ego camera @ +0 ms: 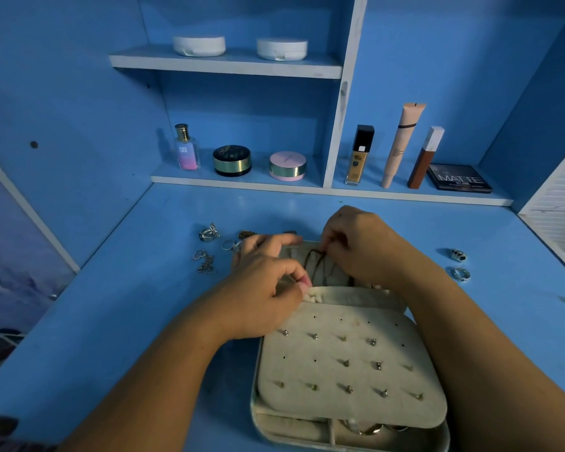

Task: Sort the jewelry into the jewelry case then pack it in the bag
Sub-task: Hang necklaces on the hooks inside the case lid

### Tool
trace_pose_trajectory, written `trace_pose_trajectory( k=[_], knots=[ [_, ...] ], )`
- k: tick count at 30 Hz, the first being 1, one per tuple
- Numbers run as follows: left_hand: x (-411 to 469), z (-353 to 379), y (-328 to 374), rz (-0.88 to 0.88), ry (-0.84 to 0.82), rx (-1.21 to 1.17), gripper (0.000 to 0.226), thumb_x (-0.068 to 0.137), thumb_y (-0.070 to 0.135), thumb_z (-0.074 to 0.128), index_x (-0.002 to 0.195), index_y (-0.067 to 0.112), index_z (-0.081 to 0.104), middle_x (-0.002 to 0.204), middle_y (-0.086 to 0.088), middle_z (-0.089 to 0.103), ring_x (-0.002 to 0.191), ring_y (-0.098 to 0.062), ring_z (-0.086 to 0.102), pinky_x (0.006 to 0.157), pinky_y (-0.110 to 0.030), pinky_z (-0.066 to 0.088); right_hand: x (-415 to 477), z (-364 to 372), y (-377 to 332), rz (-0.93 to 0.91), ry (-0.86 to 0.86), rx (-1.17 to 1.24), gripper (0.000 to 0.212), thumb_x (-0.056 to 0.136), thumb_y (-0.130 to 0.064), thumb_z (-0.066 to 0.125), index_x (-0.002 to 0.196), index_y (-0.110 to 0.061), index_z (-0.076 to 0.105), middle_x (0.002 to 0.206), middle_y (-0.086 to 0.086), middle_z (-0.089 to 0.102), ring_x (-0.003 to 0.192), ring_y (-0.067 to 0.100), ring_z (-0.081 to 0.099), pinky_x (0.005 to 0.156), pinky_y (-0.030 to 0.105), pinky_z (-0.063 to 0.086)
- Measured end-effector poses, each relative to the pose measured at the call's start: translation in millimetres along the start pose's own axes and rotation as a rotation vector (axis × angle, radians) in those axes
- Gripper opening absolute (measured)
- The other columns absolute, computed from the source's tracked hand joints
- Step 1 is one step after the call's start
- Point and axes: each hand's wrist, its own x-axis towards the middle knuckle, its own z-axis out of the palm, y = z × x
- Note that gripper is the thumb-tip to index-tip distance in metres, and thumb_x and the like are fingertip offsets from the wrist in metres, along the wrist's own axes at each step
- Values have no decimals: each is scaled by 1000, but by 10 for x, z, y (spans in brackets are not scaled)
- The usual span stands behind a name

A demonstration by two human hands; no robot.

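An open beige jewelry case (pixel 349 370) lies on the blue desk, its flap panel studded with several earrings. In the lid section at the back hangs a dark chain necklace (pixel 317 262). My right hand (pixel 356 243) pinches the top of that necklace against the lid. At the left edge of the lid's pocket, my left hand (pixel 268 282) pinches the fabric with curled fingers. Loose silver rings (pixel 209 233) and a chain (pixel 204 261) lie on the desk left of the case. Two rings (pixel 460 264) lie to its right.
Shelves at the back carry a perfume bottle (pixel 186 148), round compacts (pixel 232 159), foundation tubes (pixel 402 145) and a matte palette (pixel 459 177). Two white round cases (pixel 199 45) sit on the upper shelf. A white slatted panel (pixel 558 210) stands at the right.
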Motion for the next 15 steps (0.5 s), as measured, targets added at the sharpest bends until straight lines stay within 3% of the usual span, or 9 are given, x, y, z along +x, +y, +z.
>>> trace_pose_trajectory(
  k=[10, 15],
  knots=[
    [15, 29, -20, -28, 71, -31, 9, 89, 29, 60, 84, 36, 64, 135, 27, 36, 133, -9, 19, 107, -31, 21, -7, 24, -72, -5, -93, -129, 21, 86, -17, 55, 97, -16, 72, 110, 1, 53, 94, 17, 57, 84, 31, 50],
    [28, 40, -20, -60, 109, -30, 7, 88, 31, 62, 84, 36, 66, 128, 26, 39, 129, -9, 23, 107, -33, 21, -67, -35, -68, -5, -153, 17, 15, 83, -18, 61, 83, -25, 74, 109, -9, 49, 88, 3, 51, 77, 18, 43]
  ],
)
